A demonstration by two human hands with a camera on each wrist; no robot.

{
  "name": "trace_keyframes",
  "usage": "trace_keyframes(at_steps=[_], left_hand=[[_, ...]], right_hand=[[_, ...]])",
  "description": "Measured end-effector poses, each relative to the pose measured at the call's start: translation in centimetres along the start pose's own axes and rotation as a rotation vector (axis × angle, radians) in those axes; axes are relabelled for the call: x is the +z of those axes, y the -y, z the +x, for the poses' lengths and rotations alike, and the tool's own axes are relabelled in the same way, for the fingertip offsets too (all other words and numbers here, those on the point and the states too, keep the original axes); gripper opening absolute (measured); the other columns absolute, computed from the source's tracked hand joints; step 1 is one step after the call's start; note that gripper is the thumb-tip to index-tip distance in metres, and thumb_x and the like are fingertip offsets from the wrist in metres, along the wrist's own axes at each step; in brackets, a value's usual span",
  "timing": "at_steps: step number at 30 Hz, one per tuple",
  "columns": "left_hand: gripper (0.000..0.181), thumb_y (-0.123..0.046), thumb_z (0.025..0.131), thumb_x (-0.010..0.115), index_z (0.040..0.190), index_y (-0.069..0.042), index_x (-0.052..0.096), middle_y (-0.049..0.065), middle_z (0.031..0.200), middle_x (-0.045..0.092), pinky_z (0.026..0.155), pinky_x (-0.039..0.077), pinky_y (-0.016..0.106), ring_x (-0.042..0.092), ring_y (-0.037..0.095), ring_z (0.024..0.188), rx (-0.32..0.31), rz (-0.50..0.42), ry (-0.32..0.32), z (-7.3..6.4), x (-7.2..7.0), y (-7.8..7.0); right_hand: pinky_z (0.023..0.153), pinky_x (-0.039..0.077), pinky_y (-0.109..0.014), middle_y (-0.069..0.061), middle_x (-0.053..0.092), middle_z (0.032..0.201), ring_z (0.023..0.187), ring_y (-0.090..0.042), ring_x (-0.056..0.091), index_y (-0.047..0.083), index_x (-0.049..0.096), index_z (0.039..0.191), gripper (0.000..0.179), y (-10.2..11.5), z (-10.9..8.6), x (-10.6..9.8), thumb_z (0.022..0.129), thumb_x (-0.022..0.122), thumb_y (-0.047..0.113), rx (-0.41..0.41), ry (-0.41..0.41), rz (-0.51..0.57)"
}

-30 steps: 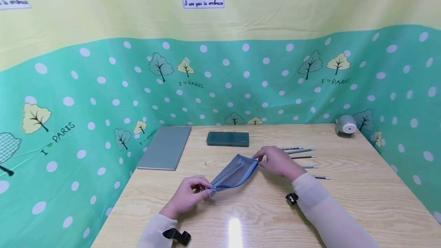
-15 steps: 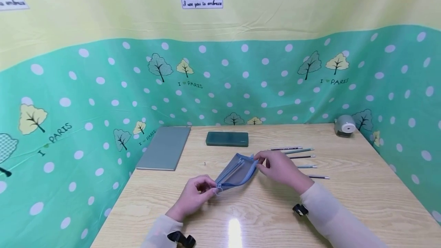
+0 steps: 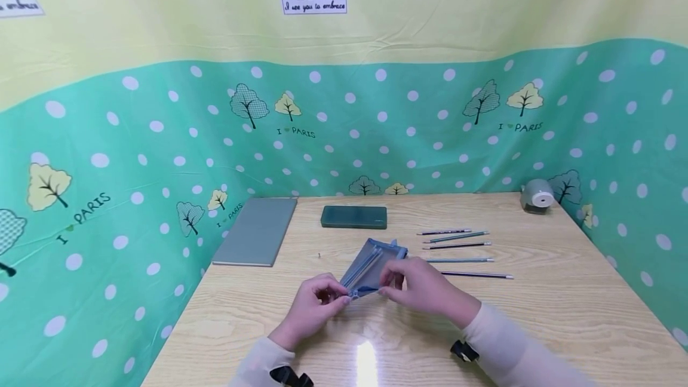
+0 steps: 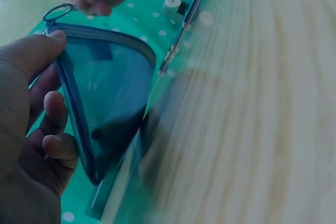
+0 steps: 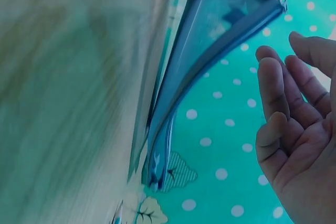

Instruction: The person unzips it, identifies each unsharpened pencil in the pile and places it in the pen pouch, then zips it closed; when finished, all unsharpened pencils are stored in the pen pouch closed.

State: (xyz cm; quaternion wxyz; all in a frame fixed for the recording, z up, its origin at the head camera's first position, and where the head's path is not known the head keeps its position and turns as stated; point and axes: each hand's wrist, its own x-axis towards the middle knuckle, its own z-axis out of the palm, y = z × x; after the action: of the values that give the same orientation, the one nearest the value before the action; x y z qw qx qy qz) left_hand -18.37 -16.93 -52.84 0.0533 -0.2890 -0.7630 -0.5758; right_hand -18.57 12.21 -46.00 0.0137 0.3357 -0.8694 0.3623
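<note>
A blue see-through zip pouch [image 3: 386, 253] is held slanted over the wooden table. My left hand [image 3: 317, 303] pinches its near-left corner between thumb and fingers, right beside the ring-shaped zipper pull [image 4: 56, 12]. The right hand [image 3: 421, 288] is at the pouch's near edge in the head view, its fingers loosely bent. In the right wrist view a gap shows between those fingers and the pouch, and nothing is in the hand. Several pencils [image 3: 459, 260] lie on the table behind and to the right of the right hand.
A dark green case [image 3: 354, 217] lies behind the pouch. To the left rests a grey notebook [image 3: 257, 232]. A grey pencil sharpener [image 3: 537, 197] stands at the back right corner. A patterned curtain [image 3: 344, 124] encloses the back and sides of the table [image 3: 258, 327].
My right hand has let go of the pouch's far-right end and moved left and nearer, toward the zipper-pull corner. The left hand has shifted slightly right, still pinching its corner.
</note>
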Motion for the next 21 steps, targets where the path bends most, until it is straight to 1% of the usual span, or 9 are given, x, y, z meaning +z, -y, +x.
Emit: trace_keyframes(at_steps=[6,10,15,21], left_hand=[[0.011,-0.011,0.090,0.083,0.097,-0.017,0.078,-0.001,0.085,0.069,0.054,0.047,0.025,0.056,0.009,0.068,0.040,-0.015,0.011,0.0,1.0,-0.4],[0.011,-0.011,0.089,0.083,0.098,-0.016,0.078,-0.001,0.084,0.068,0.052,0.047,0.025,0.056,0.007,0.067,0.068,-0.025,0.027,-0.1,1.5,-0.6],[0.012,-0.008,0.090,0.083,0.098,-0.015,0.078,0.001,0.083,0.066,0.049,0.046,0.026,0.055,0.006,0.067,0.103,-0.032,0.035,-0.1,1.8,-0.7],[0.012,-0.007,0.089,0.083,0.098,-0.015,0.077,0.001,0.080,0.065,0.049,0.046,0.025,0.054,0.006,0.065,0.125,-0.032,0.041,-0.2,2.0,-0.6]], right_hand=[[0.068,0.056,-0.026,0.020,0.068,0.087,0.076,-0.003,0.065,0.027,0.071,0.096,0.017,0.7,-0.3,0.8,0.090,0.085,0.018,-0.014,0.063,0.099],[0.070,0.056,-0.025,0.022,0.069,0.089,0.078,-0.001,0.065,0.025,0.072,0.098,0.018,0.9,-0.3,1.3,0.089,0.086,0.019,-0.014,0.093,0.110],[0.069,0.056,-0.024,0.021,0.069,0.087,0.077,0.000,0.065,0.024,0.072,0.097,0.019,1.1,-0.4,1.6,0.088,0.086,0.015,-0.013,0.096,0.112],[0.069,0.056,-0.023,0.017,0.070,0.085,0.076,0.000,0.065,0.024,0.072,0.094,0.021,1.2,-0.5,1.9,0.087,0.084,0.009,-0.024,0.084,0.123]])
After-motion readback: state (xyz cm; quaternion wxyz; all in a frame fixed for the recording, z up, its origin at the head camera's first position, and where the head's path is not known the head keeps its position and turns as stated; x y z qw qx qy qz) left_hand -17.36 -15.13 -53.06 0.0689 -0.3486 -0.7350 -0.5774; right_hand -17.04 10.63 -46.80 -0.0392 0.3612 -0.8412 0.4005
